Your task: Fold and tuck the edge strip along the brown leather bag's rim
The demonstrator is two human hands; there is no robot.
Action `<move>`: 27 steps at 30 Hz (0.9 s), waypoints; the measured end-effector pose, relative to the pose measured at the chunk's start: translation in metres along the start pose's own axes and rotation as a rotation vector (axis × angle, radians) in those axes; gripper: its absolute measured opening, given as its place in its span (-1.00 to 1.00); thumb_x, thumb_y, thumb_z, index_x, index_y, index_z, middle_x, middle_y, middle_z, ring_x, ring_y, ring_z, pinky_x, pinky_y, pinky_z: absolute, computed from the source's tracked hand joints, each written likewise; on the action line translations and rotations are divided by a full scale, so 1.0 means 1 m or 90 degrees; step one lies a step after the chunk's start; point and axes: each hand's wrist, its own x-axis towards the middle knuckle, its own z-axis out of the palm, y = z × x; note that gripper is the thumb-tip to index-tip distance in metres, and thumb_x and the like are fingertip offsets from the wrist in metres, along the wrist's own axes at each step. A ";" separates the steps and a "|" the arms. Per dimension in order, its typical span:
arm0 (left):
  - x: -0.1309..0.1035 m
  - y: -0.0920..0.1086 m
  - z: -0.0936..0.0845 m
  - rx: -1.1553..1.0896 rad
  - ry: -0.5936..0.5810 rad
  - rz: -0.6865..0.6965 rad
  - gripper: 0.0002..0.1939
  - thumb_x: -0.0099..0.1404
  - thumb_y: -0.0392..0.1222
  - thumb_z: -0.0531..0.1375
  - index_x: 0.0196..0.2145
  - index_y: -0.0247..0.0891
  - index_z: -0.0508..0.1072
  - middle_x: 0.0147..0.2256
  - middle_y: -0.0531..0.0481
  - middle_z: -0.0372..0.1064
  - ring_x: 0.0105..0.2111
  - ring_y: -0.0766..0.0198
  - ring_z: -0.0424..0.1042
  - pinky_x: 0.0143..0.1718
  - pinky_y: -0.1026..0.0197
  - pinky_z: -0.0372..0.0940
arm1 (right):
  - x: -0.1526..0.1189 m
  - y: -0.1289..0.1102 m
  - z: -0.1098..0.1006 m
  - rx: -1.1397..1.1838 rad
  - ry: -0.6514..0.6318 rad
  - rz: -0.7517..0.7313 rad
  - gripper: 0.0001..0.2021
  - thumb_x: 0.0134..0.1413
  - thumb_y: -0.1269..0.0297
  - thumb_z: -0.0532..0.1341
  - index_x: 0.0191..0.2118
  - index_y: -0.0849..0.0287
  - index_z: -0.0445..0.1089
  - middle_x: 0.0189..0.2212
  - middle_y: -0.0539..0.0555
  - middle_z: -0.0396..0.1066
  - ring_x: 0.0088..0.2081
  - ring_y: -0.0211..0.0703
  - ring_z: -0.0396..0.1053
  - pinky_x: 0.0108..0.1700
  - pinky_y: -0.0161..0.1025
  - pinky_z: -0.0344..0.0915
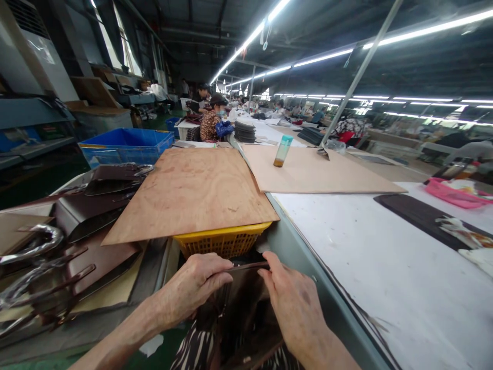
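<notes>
A dark brown bag (pixel 246 303) hangs over my lap, its top rim stretched between my two hands. My left hand (pixel 196 285) pinches the rim at its left end between thumb and fingers. At the right end, my right hand (pixel 290 295) grips the same rim the same way. The bag's dark inside shows below the rim; its lower part blurs into shadow near the striped cloth (pixel 196 349) on my legs.
Plywood (pixel 192 190) lies across a yellow basket (pixel 223 239) ahead. Brown bags with wrapped handles (pixel 103 221) are piled left, near a blue bin (pixel 127 144). A white-covered table (pixel 346 246) on the right bears a board (pixel 319 172) and bottle (pixel 283 150). People sit farther back.
</notes>
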 end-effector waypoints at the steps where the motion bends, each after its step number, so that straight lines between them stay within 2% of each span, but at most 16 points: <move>1: 0.000 0.001 0.000 0.000 0.000 0.000 -0.80 0.33 -0.20 0.04 -0.25 -0.27 0.45 -0.41 0.05 0.35 -0.40 0.36 0.34 -0.36 0.36 0.14 | 0.001 0.000 0.000 0.000 -0.003 -0.003 -0.81 0.10 0.46 0.09 -0.15 0.14 0.22 -0.47 -0.02 0.47 -0.50 -0.10 0.44 -0.54 -0.27 0.14; 7: 0.000 0.004 0.000 -0.001 0.006 0.002 -0.82 0.32 -0.22 0.05 -0.26 -0.27 0.45 -0.40 0.04 0.36 -0.39 0.36 0.34 -0.34 0.37 0.15 | 0.002 0.001 -0.001 0.014 -0.010 0.005 -0.86 0.14 0.43 0.10 -0.19 0.10 0.28 -0.41 -0.03 0.48 -0.47 -0.11 0.43 -0.51 -0.25 0.12; 18: 0.004 0.007 0.000 -0.028 -0.001 -0.023 -0.83 0.30 -0.24 0.05 -0.28 -0.24 0.45 -0.40 0.07 0.37 -0.38 0.36 0.35 -0.32 0.37 0.16 | 0.004 0.001 -0.002 0.006 -0.017 0.031 -0.91 0.11 0.42 0.16 -0.26 0.10 0.30 -0.48 -0.07 0.46 -0.52 -0.12 0.41 -0.54 -0.26 -0.01; 22: 0.005 0.011 -0.003 -0.051 -0.005 -0.039 -0.83 0.29 -0.26 0.05 -0.29 -0.25 0.45 -0.37 0.07 0.39 -0.36 0.36 0.36 -0.31 0.38 0.17 | 0.008 -0.001 -0.006 0.004 -0.035 0.030 -0.92 0.11 0.45 0.15 -0.36 0.12 0.29 -0.51 -0.06 0.44 -0.51 -0.12 0.41 -0.53 -0.26 -0.04; 25: 0.007 0.017 -0.007 -0.031 -0.022 -0.075 -0.84 0.25 -0.28 0.06 -0.33 -0.26 0.44 -0.38 0.08 0.39 -0.37 0.35 0.35 -0.33 0.37 0.17 | 0.009 -0.001 -0.008 0.004 -0.048 0.015 -0.85 0.11 0.46 0.16 -0.46 0.12 0.26 -0.55 -0.07 0.40 -0.52 -0.14 0.39 -0.53 -0.25 -0.09; 27: 0.012 0.022 -0.009 0.020 -0.061 -0.095 -0.89 0.21 -0.25 0.10 -0.37 -0.26 0.43 -0.41 0.08 0.39 -0.38 0.32 0.35 -0.36 0.34 0.16 | 0.009 -0.002 -0.008 0.002 -0.049 0.002 -0.83 0.10 0.47 0.16 -0.48 0.13 0.24 -0.56 -0.08 0.39 -0.53 -0.16 0.38 -0.53 -0.25 -0.11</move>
